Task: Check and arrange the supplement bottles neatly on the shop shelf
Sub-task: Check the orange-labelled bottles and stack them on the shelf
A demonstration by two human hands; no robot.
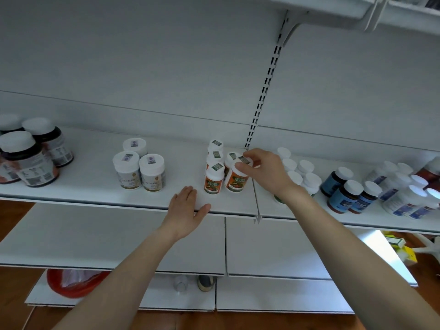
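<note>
Right hand (260, 171) centre frame, fingers curled over cap of front orange-label bottle (236, 181), gripping it. Bottle on shelf (95, 189), tight against rest of orange-label cluster (213, 179). Left hand (188, 206) flat on shelf front edge, fingers straight and together, thumb out, just left of cluster. Further left: three white gold-label jars (139, 169). Far left: dark jars (31, 160). Right side: white-capped bottles (307, 173), then blue-label bottles (342, 196).

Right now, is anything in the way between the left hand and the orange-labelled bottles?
Nothing visible: only bare shelf lies between the left hand, resting on the shelf's front edge, and the nearest orange-labelled bottle. The right hand grips the neighbouring bottle by its cap.
</note>
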